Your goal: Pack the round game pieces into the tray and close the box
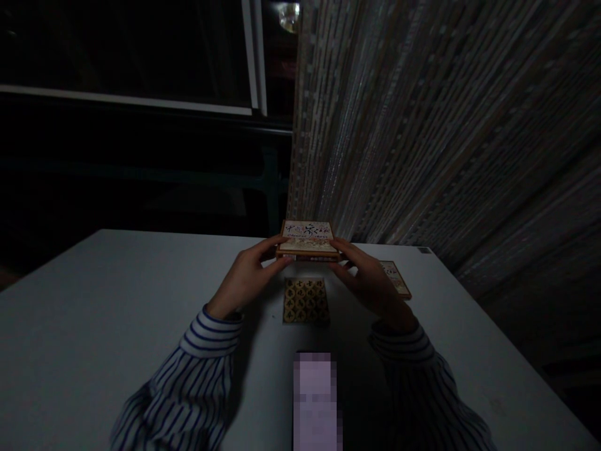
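My left hand (251, 272) and my right hand (369, 279) grip a Chinese chess box (308, 241) by its two sides, fingers on the top and thumbs at the near edge. The box is raised above the white table, its lettered top tilted toward me. Below it on the table lies a square set of round Chinese chess pieces (306, 300), packed in rows with dark characters on them. Past my right hand, a second box or lid (397, 280) with similar lettering lies on the table, partly hidden by that hand.
The white table (94, 300) spreads to both sides. At its near edge is a phone-shaped thing (315, 401) with a blurred-out bright face. A striped string curtain (375, 125) hangs behind the table on the right, beside a dark window frame (256, 56). The room is dim.
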Demonstrator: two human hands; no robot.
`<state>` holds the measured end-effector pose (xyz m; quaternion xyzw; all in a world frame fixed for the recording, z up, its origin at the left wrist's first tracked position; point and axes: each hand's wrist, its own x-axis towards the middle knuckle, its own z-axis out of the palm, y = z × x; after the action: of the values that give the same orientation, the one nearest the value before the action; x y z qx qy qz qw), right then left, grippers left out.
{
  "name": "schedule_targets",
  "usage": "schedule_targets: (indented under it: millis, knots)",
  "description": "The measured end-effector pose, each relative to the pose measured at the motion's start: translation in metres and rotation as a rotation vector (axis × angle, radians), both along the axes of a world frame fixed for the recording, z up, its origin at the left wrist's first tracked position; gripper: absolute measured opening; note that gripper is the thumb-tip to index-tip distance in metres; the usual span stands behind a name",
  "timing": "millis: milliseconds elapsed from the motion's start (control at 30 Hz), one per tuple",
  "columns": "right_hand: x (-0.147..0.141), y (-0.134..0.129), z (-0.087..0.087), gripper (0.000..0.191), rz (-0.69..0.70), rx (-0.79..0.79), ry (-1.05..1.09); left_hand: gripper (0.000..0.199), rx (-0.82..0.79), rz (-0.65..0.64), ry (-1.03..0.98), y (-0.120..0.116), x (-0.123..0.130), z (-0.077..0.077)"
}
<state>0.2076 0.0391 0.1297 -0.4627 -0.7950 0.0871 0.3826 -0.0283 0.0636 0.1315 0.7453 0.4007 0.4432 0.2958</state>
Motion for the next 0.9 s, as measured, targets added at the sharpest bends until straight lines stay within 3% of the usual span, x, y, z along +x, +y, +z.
schedule_targets:
  millis: [167, 533, 900]
  knots:
    - [-0.003, -0.002, 0.006, 0.045, -0.052, -0.005, -0.045, 0.048, 0.024, 0.086, -0.049, 0.002, 0.001, 0.001]
    - [0.0, -0.003, 0.025, 0.043, -0.162, -0.034, -0.179, 0.044, 0.025, 0.127, -0.045, 0.002, 0.002, 0.002]
    - [0.002, 0.01, 0.018, 0.046, -0.137, -0.096, -0.237, 0.044, 0.027, 0.167, -0.031, 0.006, 0.006, -0.003]
